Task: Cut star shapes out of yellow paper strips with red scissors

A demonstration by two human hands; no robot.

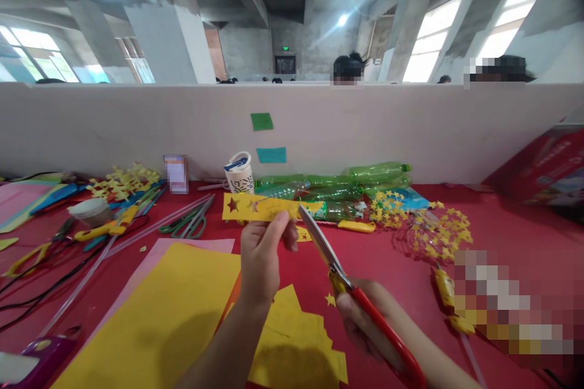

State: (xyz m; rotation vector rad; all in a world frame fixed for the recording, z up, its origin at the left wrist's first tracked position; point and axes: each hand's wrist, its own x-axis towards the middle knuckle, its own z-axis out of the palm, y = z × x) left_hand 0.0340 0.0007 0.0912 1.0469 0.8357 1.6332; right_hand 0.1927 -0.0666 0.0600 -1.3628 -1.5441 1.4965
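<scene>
My left hand [267, 255] pinches a yellow paper strip [269, 205] that has star-shaped holes cut through it. In my right hand [365, 316] is a pair of scissors [335, 267] with red and yellow handles, its blade tips close to the strip's right end. Whether the blades are parted is hard to make out. Under my hands, yellow paper pieces [296, 340] lie in a loose stack, with one small yellow star [330, 299] beside them. A large yellow sheet [159, 310] rests to the left of my left hand, over a pink sheet.
Green plastic bottles [381, 171] and a white mug [239, 176] stand along the partition [137, 127]. A yellow cutter [356, 226] lies before the bottles. Yellow star clusters [440, 234] are at right, a yellow glue gun [112, 227] and green-handled scissors [191, 221] at left.
</scene>
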